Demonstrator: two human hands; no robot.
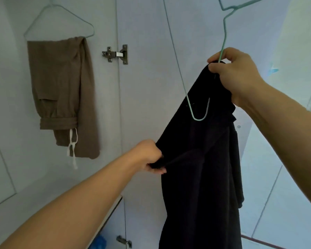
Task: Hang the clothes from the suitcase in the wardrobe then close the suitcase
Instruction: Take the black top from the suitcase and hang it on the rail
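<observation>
A black garment (203, 177) hangs in front of me, draped over a thin mint-green wire hanger (199, 117). My right hand (235, 76) pinches the top of the garment together with the hanger wire at the upper right. My left hand (149, 156) grips a fold of the black cloth at its left edge, lower down. Inside the wardrobe at the left, brown drawstring trousers (61, 94) hang folded over another green wire hanger (61, 17). The suitcase is out of view.
The open wardrobe door (147, 69) stands behind the garment, with a metal hinge (115, 54) at its edge and a second hinge (124, 241) near the bottom. Something blue (99, 242) lies low down. Pale panels fill the right side.
</observation>
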